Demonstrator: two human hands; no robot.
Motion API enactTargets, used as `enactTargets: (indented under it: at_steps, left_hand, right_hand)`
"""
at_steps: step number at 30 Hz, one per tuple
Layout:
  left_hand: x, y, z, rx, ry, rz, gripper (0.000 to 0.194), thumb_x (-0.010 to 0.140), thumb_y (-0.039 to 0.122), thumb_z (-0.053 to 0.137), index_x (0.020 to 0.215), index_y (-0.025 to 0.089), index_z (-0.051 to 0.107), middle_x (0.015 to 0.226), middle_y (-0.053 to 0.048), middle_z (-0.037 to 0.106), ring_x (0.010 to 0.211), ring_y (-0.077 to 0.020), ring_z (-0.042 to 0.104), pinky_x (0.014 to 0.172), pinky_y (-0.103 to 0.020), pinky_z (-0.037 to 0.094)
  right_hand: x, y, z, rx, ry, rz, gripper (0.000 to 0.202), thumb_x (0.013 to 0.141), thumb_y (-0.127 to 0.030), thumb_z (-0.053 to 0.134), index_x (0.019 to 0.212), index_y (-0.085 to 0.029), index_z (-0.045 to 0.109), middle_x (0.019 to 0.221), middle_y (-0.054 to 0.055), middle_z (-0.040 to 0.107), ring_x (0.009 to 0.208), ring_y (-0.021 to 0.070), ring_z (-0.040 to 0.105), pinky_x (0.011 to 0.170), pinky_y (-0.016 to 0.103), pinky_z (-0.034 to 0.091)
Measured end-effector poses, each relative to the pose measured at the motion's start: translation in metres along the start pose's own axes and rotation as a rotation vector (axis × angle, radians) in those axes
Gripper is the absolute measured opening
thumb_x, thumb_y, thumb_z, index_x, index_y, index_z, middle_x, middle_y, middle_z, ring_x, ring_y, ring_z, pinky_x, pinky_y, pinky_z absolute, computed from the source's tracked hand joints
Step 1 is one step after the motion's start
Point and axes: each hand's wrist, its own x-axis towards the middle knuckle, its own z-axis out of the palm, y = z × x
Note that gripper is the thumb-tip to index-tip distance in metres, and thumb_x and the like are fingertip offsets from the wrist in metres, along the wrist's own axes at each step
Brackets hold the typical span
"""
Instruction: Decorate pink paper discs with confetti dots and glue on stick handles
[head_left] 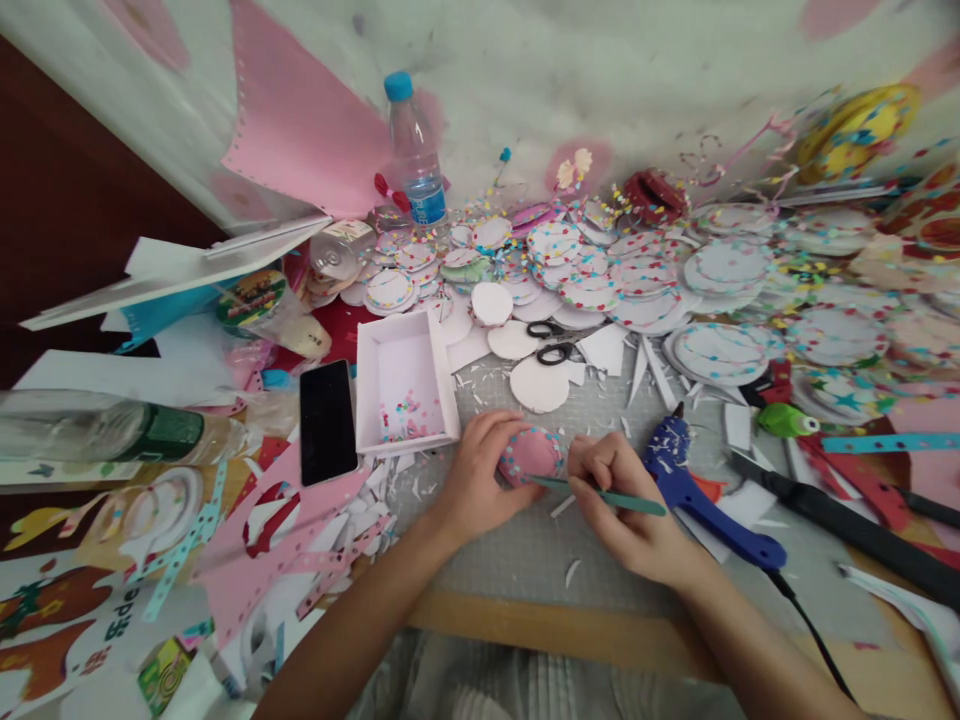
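Green-label bottle (120, 428) partly beyond edge

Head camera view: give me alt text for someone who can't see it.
The left hand holds a round, blue-dotted pink piece; the right hand points a green tool at it. Around them on a cluttered table are scissors, a white box and a blue glue gun.

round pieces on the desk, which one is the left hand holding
The pink round piece with blue dots along its edge: the left hand grips it, and the green stick's tip meets it. The discs just beyond are plain white.
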Motion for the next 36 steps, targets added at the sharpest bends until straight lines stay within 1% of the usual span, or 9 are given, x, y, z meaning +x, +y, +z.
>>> enactTargets:
  at_steps: [16, 18, 20, 24, 26, 28, 30, 32, 36]
  left_hand:
    - [0.001, 0.001, 0.000, 0.007, -0.007, 0.005, 0.055, 0.064, 0.021, 0.076, 0.116, 0.019, 0.055, 0.120, -0.011, 0.056, 0.115, -0.0260, 0.051, 0.101, -0.044, 0.041]
    - [0.000, 0.001, 0.000, 0.010, -0.007, -0.001, 0.055, 0.066, 0.024, 0.076, 0.116, 0.019, 0.055, 0.120, -0.011, 0.056, 0.115, -0.0262, 0.051, 0.101, -0.045, 0.041]
    - [0.000, 0.002, -0.001, 0.015, -0.008, -0.015, 0.062, 0.067, 0.032, 0.076, 0.122, 0.021, 0.051, 0.124, -0.012, 0.054, 0.118, -0.0278, 0.050, 0.102, -0.047, 0.040]
    - [-0.002, 0.003, -0.002, 0.013, -0.039, -0.010, 0.094, 0.062, 0.050, 0.079, 0.138, 0.020, 0.034, 0.136, -0.016, 0.046, 0.128, -0.0320, 0.042, 0.106, -0.051, 0.036]
    - [-0.003, 0.003, -0.003, 0.008, -0.063, -0.009, 0.100, 0.060, 0.053, 0.079, 0.141, 0.020, 0.030, 0.138, -0.017, 0.043, 0.130, -0.0331, 0.040, 0.107, -0.053, 0.035]
    - [-0.004, 0.003, -0.003, 0.004, -0.089, -0.026, 0.100, 0.061, 0.053, 0.079, 0.141, 0.021, 0.028, 0.139, -0.017, 0.042, 0.130, -0.0339, 0.039, 0.107, -0.054, 0.034]
    - [-0.005, 0.003, -0.002, -0.007, -0.103, -0.041, 0.099, 0.060, 0.052, 0.079, 0.141, 0.022, 0.029, 0.139, -0.017, 0.042, 0.130, -0.0343, 0.039, 0.107, -0.055, 0.033]
    - [-0.005, 0.002, -0.001, -0.024, -0.097, -0.044, 0.098, 0.060, 0.052, 0.079, 0.140, 0.022, 0.030, 0.138, -0.016, 0.043, 0.130, -0.0340, 0.040, 0.107, -0.055, 0.033]
    - [-0.006, -0.001, 0.001, -0.047, -0.072, -0.038, 0.094, 0.061, 0.054, 0.078, 0.137, 0.021, 0.034, 0.135, -0.015, 0.046, 0.128, -0.0330, 0.042, 0.106, -0.053, 0.035]
  right_hand:
    - [-0.002, 0.000, 0.001, 0.035, -0.018, 0.046, 0.019, 0.094, -0.015, 0.038, 0.081, -0.025, 0.028, 0.073, -0.002, 0.037, 0.064, 0.0145, 0.033, 0.057, 0.028, 0.032]
    - [-0.001, -0.002, 0.001, 0.081, 0.036, 0.043, 0.019, 0.095, -0.018, 0.040, 0.080, -0.025, 0.029, 0.071, -0.003, 0.037, 0.062, 0.0141, 0.034, 0.056, 0.027, 0.031]
    - [0.001, -0.003, 0.000, 0.149, 0.132, 0.046, 0.019, 0.094, -0.021, 0.043, 0.080, -0.025, 0.031, 0.068, -0.004, 0.036, 0.060, 0.0139, 0.034, 0.055, 0.027, 0.030]
    - [0.004, -0.006, -0.011, 0.222, 0.352, 0.075, 0.010, 0.091, -0.026, 0.052, 0.087, -0.026, 0.043, 0.069, -0.002, 0.043, 0.062, 0.0152, 0.040, 0.058, 0.029, 0.033]
    - [0.005, -0.010, -0.019, 0.205, 0.407, 0.092, 0.005, 0.090, -0.029, 0.054, 0.093, -0.026, 0.050, 0.074, 0.000, 0.048, 0.066, 0.0165, 0.044, 0.061, 0.031, 0.036]
    - [0.008, -0.019, -0.028, 0.147, 0.424, 0.109, 0.009, 0.090, -0.032, 0.055, 0.097, -0.027, 0.056, 0.079, 0.002, 0.051, 0.069, 0.0180, 0.047, 0.063, 0.033, 0.039]
    - [0.016, -0.030, -0.034, 0.044, 0.399, 0.120, 0.012, 0.088, -0.034, 0.058, 0.097, -0.028, 0.061, 0.083, 0.004, 0.055, 0.072, 0.0195, 0.051, 0.064, 0.033, 0.041]
    - [0.030, -0.043, -0.036, -0.069, 0.311, 0.097, 0.012, 0.086, -0.033, 0.062, 0.096, -0.028, 0.064, 0.087, 0.004, 0.059, 0.076, 0.0207, 0.055, 0.066, 0.034, 0.043]
    - [0.073, -0.059, -0.025, -0.165, 0.046, -0.117, 0.012, 0.086, -0.026, 0.062, 0.094, -0.029, 0.070, 0.089, 0.005, 0.064, 0.087, 0.0214, 0.059, 0.075, 0.035, 0.047]
